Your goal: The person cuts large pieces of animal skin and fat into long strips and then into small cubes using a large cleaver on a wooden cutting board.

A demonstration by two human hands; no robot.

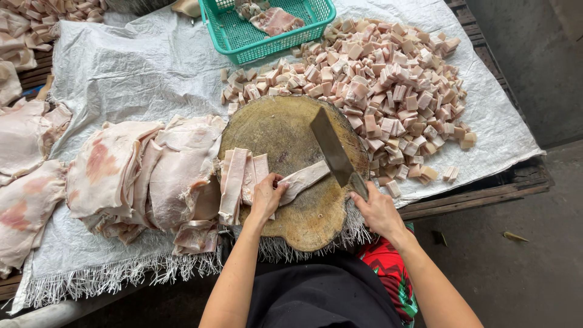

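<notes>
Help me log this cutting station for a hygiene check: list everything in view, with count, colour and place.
Cleaver: one, dark steel, blade on the board.
Chopping board: one, round, brown wood, centre.
Meat strip: one, pale pink, under the blade.
Cut strips: a few, pink, board's left side.
Meat slabs: many, pink-white, left of board.
Meat cubes: large pile, pink-white, beyond and right of board.
Basket: one, green plastic, top.
Sheet: one, white woven, covering the table.
Left hand: holds the strip.
Right hand: grips the cleaver handle.
</notes>
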